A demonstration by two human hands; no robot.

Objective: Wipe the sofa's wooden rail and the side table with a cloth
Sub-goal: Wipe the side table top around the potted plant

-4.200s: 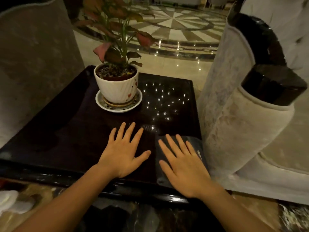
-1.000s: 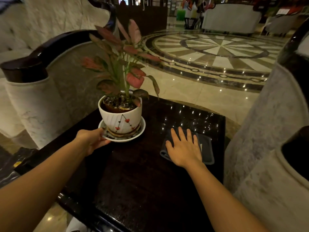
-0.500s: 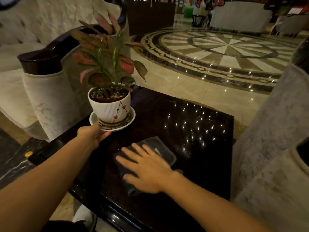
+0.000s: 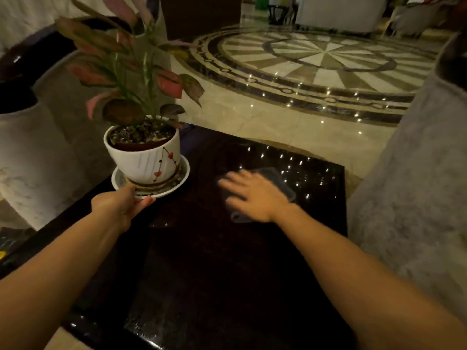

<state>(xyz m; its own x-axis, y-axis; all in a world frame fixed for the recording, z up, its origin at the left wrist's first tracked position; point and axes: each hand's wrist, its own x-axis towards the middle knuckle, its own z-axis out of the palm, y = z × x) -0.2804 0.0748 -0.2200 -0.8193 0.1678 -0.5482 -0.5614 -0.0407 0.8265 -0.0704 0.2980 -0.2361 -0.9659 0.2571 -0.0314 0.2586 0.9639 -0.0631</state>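
Note:
The dark glossy side table (image 4: 214, 261) fills the middle of the view. A dark grey cloth (image 4: 283, 184) lies flat on its far right part, and my right hand (image 4: 255, 195) presses on it with fingers spread, blurred by motion. My left hand (image 4: 121, 208) grips the near rim of the white saucer (image 4: 174, 184) under a white plant pot (image 4: 144, 157), which stands at the table's far left. A sofa's dark wooden rail (image 4: 17, 66) curves along the left edge above a pale upholstered arm.
A red-leafed plant (image 4: 126, 72) rises high from the pot. Another pale upholstered sofa arm (image 4: 417, 173) stands close against the table's right side. Polished marble floor (image 4: 290, 114) with a round inlay lies beyond the table's far edge.
My right hand has slid the cloth from the table's near middle back toward the far right. My left hand stays on the saucer, and the pot sits slightly nearer the left edge.

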